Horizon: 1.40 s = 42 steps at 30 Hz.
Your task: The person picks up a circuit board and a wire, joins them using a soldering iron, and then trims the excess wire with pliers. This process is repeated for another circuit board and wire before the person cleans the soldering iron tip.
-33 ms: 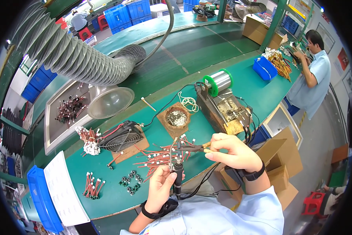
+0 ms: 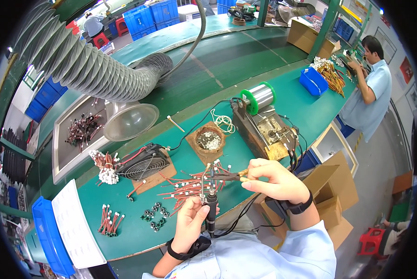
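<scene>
My left hand point(image 2: 192, 220) is closed around the black handle of a soldering iron point(image 2: 211, 204), held upright with its metal end pointing away from me. A thin bent metal tube point(image 2: 203, 184) runs alongside it. In my right hand point(image 2: 274, 182) are pliers point(image 2: 228, 176) with dark jaws and yellowish grips; the jaws reach left to the iron's metal end. Whether they grip it I cannot tell. Beneath lies a spread of red and black wire leads point(image 2: 185, 189) with white connectors. Closer to me sit small dark-green components point(image 2: 155, 216) and a small group of leads point(image 2: 110, 222).
Beyond my hands stand a round solder-waste dish point(image 2: 209, 140), a solder spool point(image 2: 261, 96) on its feeder and a black fan point(image 2: 145, 162). A fume hose point(image 2: 92, 69) hangs at the left. Open cartons point(image 2: 331, 200) are at my right. Farther right, another person point(image 2: 368, 88) works.
</scene>
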{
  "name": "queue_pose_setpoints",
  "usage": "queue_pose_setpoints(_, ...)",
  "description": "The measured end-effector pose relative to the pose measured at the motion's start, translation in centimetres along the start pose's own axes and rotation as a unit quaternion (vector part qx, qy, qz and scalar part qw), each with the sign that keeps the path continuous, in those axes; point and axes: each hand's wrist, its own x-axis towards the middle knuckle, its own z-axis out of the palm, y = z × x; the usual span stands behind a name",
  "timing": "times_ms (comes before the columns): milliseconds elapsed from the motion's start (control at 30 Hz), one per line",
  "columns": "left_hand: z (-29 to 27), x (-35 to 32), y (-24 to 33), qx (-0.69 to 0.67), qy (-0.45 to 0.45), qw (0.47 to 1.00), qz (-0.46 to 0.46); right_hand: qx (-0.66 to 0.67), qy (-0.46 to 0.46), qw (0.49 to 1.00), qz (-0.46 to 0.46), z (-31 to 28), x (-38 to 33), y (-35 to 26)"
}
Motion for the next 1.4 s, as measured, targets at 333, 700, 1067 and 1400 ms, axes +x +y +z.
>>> queue_pose_setpoints(333, 0.4, 0.0, -1.5, 0.178, 0.094, 0.975, 0.093, -0.099, 0.005, 0.995, 0.016, 1.2, -0.1, -1.8)
queue_pose_setpoints(700, -1.7, -1.0, -1.4, 0.067, 0.150, 0.983, 0.086, -0.244, 0.079, 0.966, -0.012, 1.3, 1.1, 0.4)
queue_pose_setpoints(1067, -3.2, -1.7, -1.3, 0.020, 0.137, 0.987, 0.077, -0.381, 0.171, 0.908, -0.047, 5.7, 6.0, 5.2)
queue_pose_setpoints(1400, -2.5, -1.2, -1.0, 0.032, 0.133, 0.988, 0.074, -0.292, 0.236, 0.923, -0.083, 4.1, 5.3, 4.3)
